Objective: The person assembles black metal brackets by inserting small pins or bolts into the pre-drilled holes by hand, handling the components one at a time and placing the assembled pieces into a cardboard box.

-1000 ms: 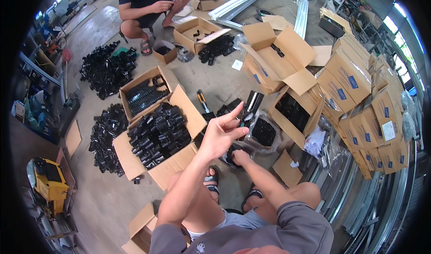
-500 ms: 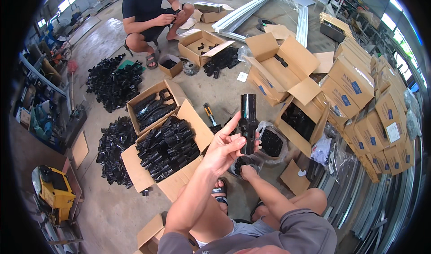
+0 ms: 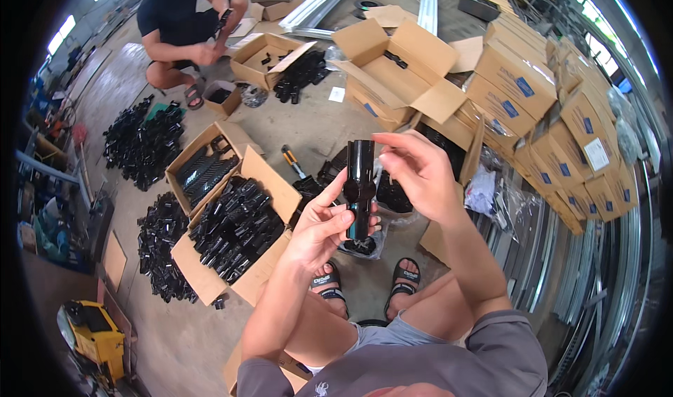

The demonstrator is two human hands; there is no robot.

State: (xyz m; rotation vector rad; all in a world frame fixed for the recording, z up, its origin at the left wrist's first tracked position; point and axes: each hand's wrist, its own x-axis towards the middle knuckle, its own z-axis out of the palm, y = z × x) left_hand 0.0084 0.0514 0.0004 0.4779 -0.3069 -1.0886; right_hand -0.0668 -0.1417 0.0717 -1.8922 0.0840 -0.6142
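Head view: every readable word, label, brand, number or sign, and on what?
Stacked cardboard boxes: dark lettering and blue marks; wording withheld.
White label on one box: too small to read.
Sandals: pale strap lettering, wording withheld.
Grey shirt: white emblem, no legible words.
White square sheet: any print too small to read.
Black tubular part in the left hand: no readable text.

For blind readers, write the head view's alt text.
Left hand holds a glossy black tubular part, right hand near its top end. An open brown cardboard box heaped with black parts stands to the left, another person farther back.
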